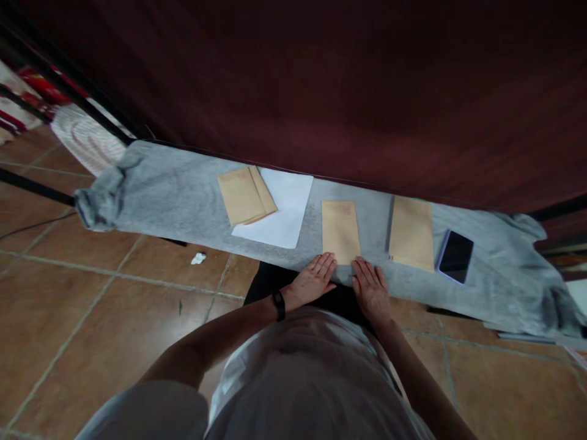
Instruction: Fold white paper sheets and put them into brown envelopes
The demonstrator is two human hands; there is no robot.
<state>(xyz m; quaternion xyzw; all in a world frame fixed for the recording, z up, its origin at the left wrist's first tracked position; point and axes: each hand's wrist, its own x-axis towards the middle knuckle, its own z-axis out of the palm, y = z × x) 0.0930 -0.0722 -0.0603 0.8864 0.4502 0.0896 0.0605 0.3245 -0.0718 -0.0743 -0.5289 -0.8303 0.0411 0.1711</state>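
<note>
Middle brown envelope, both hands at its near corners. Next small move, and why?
Probably anchor the brown envelope with the left hand and ease the right hand's fingertips under the near right corner. The envelope lies flat near the edge of the grey cloth, and each hand's fingertips are already at a near corner, so little travel seems needed.

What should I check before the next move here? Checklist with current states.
1. Middle envelope lying flat: ok
2. Left hand and right hand at its near corners: ok
3. Left envelopes squared up: not ok, fanned, partly over the white sheet
4. Phone off the right envelope stack: ok, beside it
5. Gray cloth smooth at both ends: not ok, rumpled
6. Middle envelope empty: cannot tell
</note>
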